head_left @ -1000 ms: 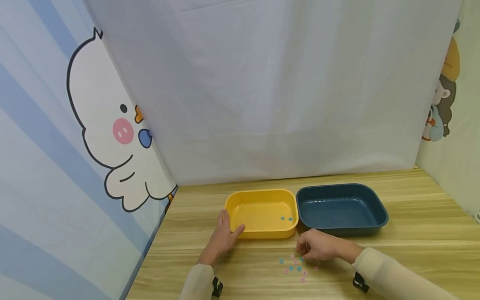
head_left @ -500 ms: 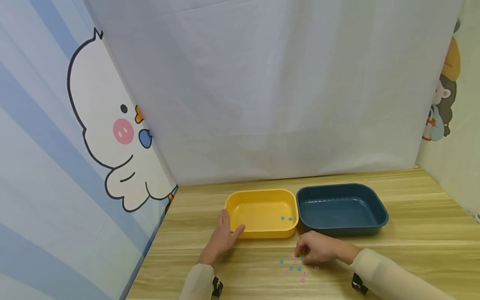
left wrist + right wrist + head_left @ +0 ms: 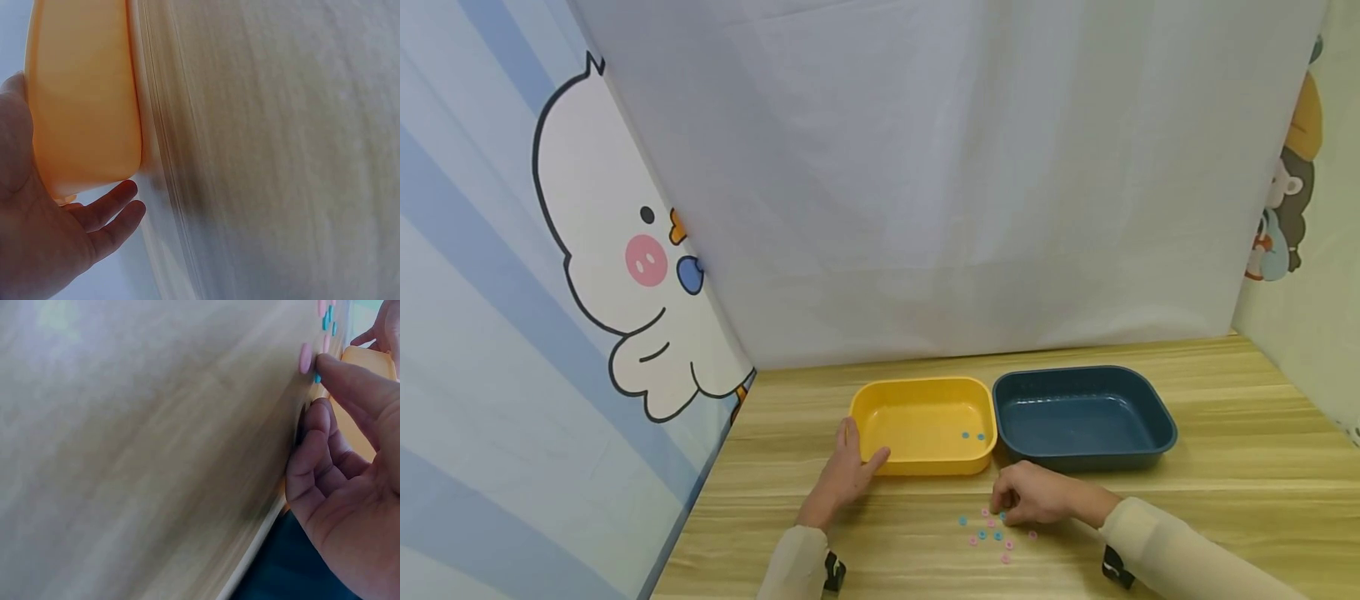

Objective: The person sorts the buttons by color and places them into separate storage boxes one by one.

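Inside the yellow tray point(image 3: 917, 467) two small blue beads point(image 3: 972, 436) lie near the right end. My left hand point(image 3: 844, 477) rests against its left front corner, thumb along the front wall and the other fingers spread round the side. In front of the trays several pink and blue ring-shaped beads point(image 3: 982, 534) are scattered on the table. At their right my right hand point(image 3: 1033, 493) bends low, thumb and fingers closing around a blue bead point(image 3: 317, 378). The thumb tip sits right at that bead in the right wrist view, with a pink bead point(image 3: 305, 358) close by.
A dark blue tray point(image 3: 1086, 461) stands right beside the yellow one, behind my right hand. Both are on a wood-grain table point(image 3: 1232, 433). A white curtain point(image 3: 955, 200) hangs along the table's back edge.
The right hand has shifted very slightly at the bead, its fingers adjusting near the tabletop. The left hand, both trays and the scattered beads stay where they were.
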{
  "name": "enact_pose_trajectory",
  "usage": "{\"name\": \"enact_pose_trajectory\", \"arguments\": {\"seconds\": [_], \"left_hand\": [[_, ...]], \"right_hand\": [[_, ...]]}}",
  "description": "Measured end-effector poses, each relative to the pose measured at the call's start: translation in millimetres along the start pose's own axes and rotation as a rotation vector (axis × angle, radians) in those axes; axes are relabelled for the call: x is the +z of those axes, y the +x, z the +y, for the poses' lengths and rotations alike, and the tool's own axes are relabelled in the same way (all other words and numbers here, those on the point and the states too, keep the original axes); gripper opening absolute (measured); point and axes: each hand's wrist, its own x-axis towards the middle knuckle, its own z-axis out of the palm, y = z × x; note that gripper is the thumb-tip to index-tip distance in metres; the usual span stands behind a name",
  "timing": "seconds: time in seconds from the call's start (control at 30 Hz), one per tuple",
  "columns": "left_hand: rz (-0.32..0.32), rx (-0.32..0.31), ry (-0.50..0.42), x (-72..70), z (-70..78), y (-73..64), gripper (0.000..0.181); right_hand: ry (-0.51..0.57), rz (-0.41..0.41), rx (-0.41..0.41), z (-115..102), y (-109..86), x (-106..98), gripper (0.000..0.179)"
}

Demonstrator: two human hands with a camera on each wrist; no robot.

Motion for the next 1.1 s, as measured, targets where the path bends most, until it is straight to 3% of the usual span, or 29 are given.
{"name": "enact_pose_trajectory", "arguments": {"seconds": [0.5, 1.1], "left_hand": [[-0.001, 0.001, -0.002, 0.1, -0.2, 0.9, 0.091], [-0.005, -0.004, 0.002, -1.8, 1.4, 0.1, 0.091]], "right_hand": [[0.021, 0.004, 0.023, 0.1, 0.1, -0.6, 0.012], [0.071, -0.003, 0.122, 0.0, 0.8, 0.9, 0.014]]}}
